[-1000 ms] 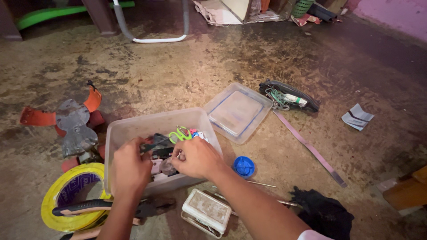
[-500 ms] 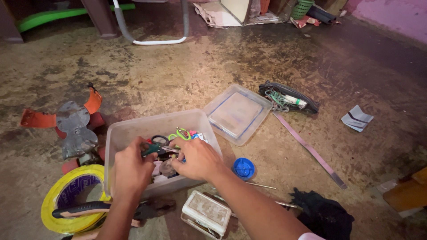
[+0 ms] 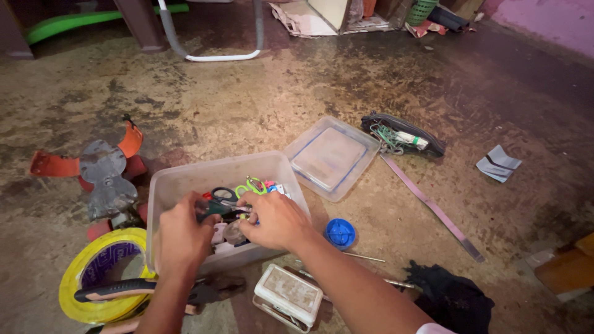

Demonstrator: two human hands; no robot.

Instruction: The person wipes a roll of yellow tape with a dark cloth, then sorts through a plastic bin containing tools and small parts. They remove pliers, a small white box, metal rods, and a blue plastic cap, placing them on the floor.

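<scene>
Both hands are down in a clear plastic tub [image 3: 185,179] on the stained floor [image 3: 247,105]. The left hand [image 3: 182,238] and the right hand [image 3: 275,219] close around dark-handled scissors [image 3: 218,201] among small clutter, green-handled scissors [image 3: 250,185] just behind. The tub's lid [image 3: 331,158] lies beside it, a blue cap [image 3: 340,233] near the right wrist, a yellow tape roll [image 3: 93,272] at left.
</scene>
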